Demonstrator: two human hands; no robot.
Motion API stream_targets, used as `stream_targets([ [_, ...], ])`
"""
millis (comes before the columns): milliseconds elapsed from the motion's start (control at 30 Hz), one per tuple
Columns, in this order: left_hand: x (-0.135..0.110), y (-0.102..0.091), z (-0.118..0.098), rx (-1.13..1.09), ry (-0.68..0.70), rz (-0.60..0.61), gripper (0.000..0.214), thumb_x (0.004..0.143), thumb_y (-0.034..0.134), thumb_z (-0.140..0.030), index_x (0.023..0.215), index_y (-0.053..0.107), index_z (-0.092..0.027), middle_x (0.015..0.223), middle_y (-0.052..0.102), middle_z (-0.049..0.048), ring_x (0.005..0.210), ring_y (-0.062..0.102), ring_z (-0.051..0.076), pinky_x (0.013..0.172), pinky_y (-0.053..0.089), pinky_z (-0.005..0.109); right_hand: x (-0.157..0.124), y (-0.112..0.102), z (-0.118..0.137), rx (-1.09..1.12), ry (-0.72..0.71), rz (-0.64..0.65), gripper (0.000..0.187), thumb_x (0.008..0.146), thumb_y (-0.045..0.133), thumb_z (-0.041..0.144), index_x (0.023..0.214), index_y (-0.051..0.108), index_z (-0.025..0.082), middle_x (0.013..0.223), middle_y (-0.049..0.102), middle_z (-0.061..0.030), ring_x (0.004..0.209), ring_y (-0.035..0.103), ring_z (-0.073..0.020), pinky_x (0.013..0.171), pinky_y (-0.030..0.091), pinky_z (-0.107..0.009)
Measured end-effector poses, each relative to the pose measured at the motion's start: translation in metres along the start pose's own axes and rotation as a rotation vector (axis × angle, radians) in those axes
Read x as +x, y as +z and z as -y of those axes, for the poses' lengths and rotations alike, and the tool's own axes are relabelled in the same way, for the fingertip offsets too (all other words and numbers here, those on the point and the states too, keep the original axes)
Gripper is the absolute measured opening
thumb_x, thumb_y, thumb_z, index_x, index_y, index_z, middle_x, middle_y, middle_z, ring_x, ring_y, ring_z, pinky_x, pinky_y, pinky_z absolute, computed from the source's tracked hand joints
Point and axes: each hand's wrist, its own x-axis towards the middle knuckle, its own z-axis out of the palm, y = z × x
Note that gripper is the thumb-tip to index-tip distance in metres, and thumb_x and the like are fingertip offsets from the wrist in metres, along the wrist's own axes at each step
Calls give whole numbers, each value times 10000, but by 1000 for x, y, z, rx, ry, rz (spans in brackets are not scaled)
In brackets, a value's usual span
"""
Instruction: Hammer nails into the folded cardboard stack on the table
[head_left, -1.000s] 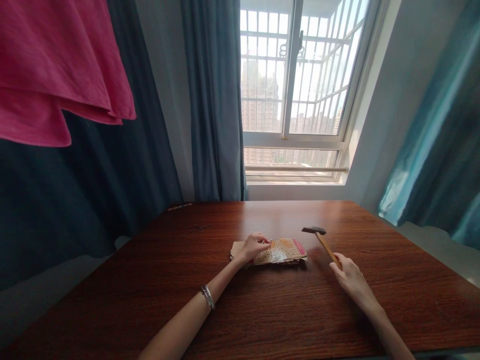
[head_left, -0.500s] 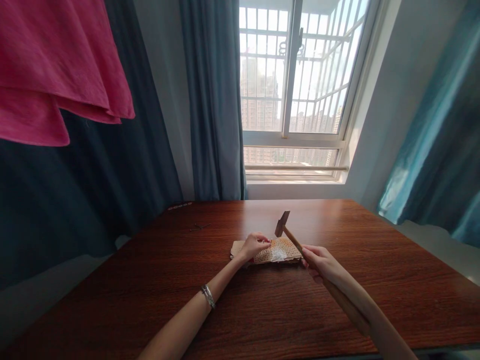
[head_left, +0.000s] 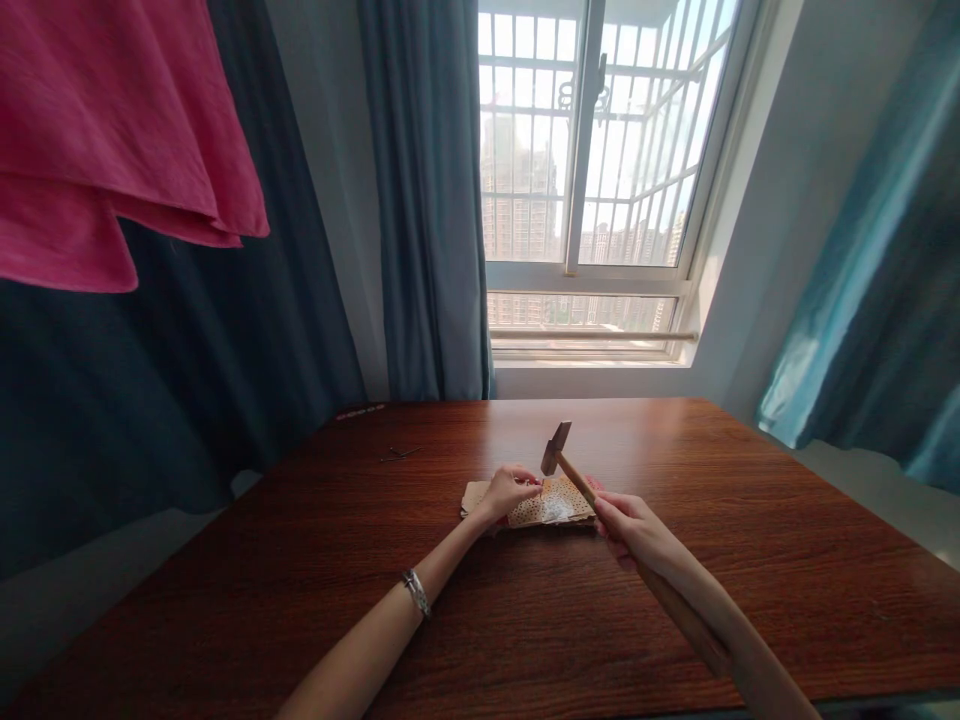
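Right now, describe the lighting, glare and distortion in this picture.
Head view: the window is blown out, backlighting the room; glare sheens the far table top; the wide lens tilts the teal curtain; the hammer in the right hand looks sharp; whatever the left hand pinches on the dotted board is too small to resolve.

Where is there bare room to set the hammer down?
Bare wood lies right of the dotted board, out to the table edge, and behind it toward the window. Crowded: the board, under left hand pinching a nail, right hand and hammer; loose nails far left.
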Motion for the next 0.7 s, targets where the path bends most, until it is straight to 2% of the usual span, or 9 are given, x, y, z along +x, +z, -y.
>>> stream_targets([
  [200,0,0,-2,2,-20,-2,206,667,615,-323,727,695,-143,750,667,36,726,581,155,657,417,230,1,3,-5,-35,-44,-1,409,732,452,572,653,435,171,513,385,66,334,317,-31,291,231,-159],
  [700,2,-5,-11,58,-59,37,215,650,609,-327,728,693,-145,740,649,27,708,568,145,636,410,219,1,4,-6,11,-9,27,401,737,463,567,671,428,173,544,385,60,335,309,-22,282,199,-146],
])
